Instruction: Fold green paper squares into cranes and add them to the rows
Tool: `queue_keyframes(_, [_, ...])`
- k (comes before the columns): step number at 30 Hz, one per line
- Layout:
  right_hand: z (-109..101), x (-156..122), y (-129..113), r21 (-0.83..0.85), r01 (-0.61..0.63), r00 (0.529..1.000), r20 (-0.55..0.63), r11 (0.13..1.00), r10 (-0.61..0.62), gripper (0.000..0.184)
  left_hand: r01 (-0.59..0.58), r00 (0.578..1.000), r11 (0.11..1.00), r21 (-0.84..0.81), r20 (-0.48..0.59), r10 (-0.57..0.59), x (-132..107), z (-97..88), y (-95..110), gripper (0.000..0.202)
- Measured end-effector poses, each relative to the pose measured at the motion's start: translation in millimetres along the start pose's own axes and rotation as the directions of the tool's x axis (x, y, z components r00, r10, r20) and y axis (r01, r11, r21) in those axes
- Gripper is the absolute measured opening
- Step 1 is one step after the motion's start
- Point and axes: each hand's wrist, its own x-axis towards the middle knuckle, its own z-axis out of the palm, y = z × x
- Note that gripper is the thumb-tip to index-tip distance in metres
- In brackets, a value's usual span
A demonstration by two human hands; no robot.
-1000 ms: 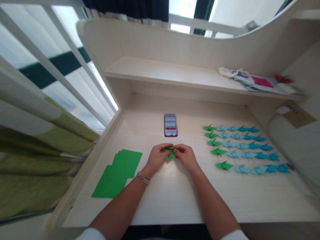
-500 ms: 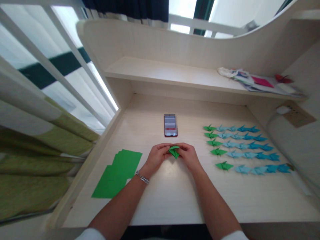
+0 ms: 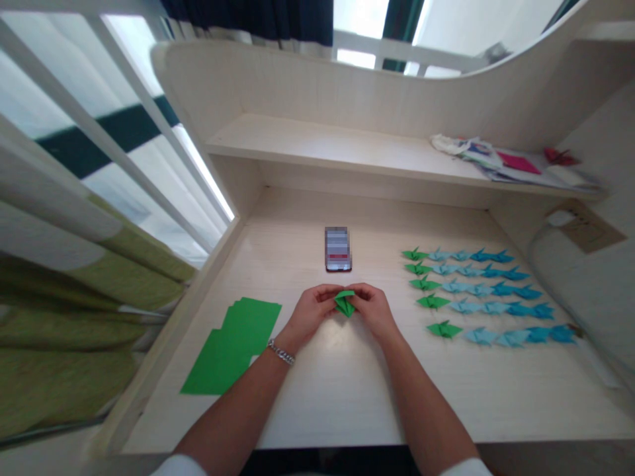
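- Paper (image 3: 344, 303) in play is a small green folded piece, right in front of the person, around the middle of the desk (image 3: 337, 403) and just on the near side of the phone (image 3: 338, 250).
- Left hand (image 3: 312, 309) has its fingers closed up in a pinch on the paper's left side. Chunky silver bracelet (image 3: 281, 352) on that wrist.
- Right hand (image 3: 371, 308) is doing the same on the right side, so the paper's held from both ends, hands nearly meeting at the far edge. Can't tell if it's touching the desk or just above it.
- Phone lies flat, screen up, but the screen is too blurry to read.
- Over by the left forearm: flat green sheets (image 3: 233, 347), overlapping and a bit fanned out.
- Off to the right, well apart from the hands: five rows of folded birds (image 3: 480, 289), green at the left end, then pale blue, then deeper blue.
- Shelf (image 3: 317, 142) at the back has some papers piled on its right end, with a bright pink piece (image 3: 518, 162) on top.
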Motion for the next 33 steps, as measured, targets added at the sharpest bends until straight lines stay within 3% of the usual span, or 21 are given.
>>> queue_keyframes(8, [-2.9,-2.3,-6.2,-0.099,0.110,0.989,0.112,0.989,-0.099,0.020,-0.042,0.999,0.996,0.078,-0.018,0.043,2.7,-5.3,-1.9,0.037])
queue_keyframes(13, [-3.9,-1.5,-4.4,-0.124,0.088,0.991,0.112,0.988,-0.074,0.018,-0.049,0.998,0.995,0.091,-0.021,0.052,2.7,-5.4,-3.3,0.035])
queue_keyframes(23, [-1.5,2.0,2.6,-0.166,0.043,0.998,-0.033,0.985,-0.049,0.023,0.000,1.000,0.998,-0.059,0.030,0.002,0.2,1.2,-1.8,0.029])
queue_keyframes(33, [1.2,-2.0,-1.9,-0.299,0.088,0.992,-0.060,0.950,-0.111,0.021,0.069,0.997,0.995,-0.074,0.043,-0.066,-1.6,-0.4,-2.3,0.032])
